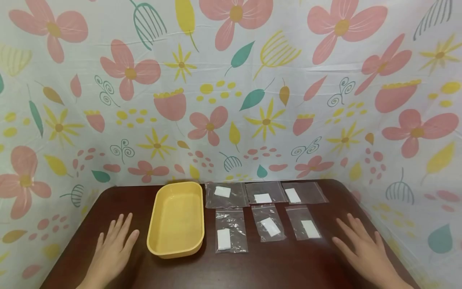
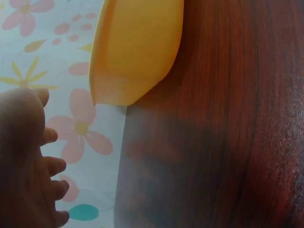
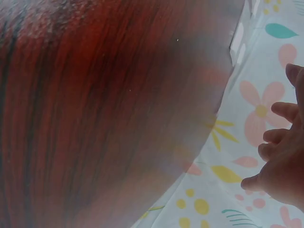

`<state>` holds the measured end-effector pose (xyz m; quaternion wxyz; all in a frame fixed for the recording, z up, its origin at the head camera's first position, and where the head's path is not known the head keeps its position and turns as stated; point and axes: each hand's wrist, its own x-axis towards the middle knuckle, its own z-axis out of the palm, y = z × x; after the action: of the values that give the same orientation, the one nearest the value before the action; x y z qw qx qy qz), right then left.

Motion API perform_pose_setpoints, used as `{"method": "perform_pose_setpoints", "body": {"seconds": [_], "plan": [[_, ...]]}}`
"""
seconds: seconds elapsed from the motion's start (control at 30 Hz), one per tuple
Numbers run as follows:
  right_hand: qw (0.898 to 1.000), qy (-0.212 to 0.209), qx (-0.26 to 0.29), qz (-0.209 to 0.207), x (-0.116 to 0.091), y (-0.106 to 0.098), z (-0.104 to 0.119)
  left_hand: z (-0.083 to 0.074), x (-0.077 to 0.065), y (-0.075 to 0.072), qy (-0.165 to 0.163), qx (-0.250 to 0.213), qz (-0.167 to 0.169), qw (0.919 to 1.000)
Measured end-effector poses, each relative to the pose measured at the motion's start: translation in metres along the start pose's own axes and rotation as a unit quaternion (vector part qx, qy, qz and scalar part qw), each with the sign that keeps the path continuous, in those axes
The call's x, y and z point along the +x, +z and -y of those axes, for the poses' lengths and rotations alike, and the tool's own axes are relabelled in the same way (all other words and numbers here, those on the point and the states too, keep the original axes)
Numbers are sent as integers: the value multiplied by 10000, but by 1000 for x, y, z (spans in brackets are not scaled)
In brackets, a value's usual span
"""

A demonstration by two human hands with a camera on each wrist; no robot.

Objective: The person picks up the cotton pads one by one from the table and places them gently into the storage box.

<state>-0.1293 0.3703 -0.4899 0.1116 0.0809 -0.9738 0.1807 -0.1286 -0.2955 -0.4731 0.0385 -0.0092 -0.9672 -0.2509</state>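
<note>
We saw both hands released, their fingers extended and spread: the person's left hand [image 1: 112, 249] at the left side of the dark reddish-brown wood-grain surface [image 1: 270, 269], the right hand [image 1: 364, 247] at its right side. We could not tell whether the palms touched the surface or hung just above it. Nearest the left hand, a little to its right, we saw a yellow rectangular tray with rounded corners [image 1: 177, 224], set lengthwise from front to back. Between the tray and the right hand we counted six clear plastic bags, each with a flat white rectangular piece showing in it, lying in two rows of three. In the back row, the left bag [image 1: 231, 200] lay just beside the tray, followed by the middle bag [image 1: 276, 189] and the right bag [image 1: 312, 194], all three lying sideways. In front of them we had the front left bag [image 1: 236, 241], pointing lengthwise away from the person, then the front middle bag [image 1: 265, 212] and the front right bag [image 1: 299, 218], both slightly slanted; this last lay nearest the right hand. Behind the surface we saw a white cloth with pink, yellow and green floral print [image 1: 231, 96].
</note>
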Motion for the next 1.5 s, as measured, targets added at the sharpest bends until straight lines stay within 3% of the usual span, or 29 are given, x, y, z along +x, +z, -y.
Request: {"method": "perform_pose_setpoints", "body": {"seconds": [0.47, 0.8, 0.93, 1.17, 1.5], "plan": [[10000, 40, 67, -21, -3, 1, -1, 1, 0, 4, 8, -96, -74, 9999], [9999, -85, 128, -74, 0, 8, 1, -2, 1, 8, -162, -260, 120, 9995], [9997, -147, 163, -103, 3, 10, 4, -5, 4, 11, -184, -424, 182, 9988], [9991, -231, 345, -129, 7, 11, 10, -14, 7, 18, -598, -788, 518, 9937], [9982, -342, 435, -228, 17, 14, 23, -27, 13, 34, -448, -1349, 344, 9893]]}}
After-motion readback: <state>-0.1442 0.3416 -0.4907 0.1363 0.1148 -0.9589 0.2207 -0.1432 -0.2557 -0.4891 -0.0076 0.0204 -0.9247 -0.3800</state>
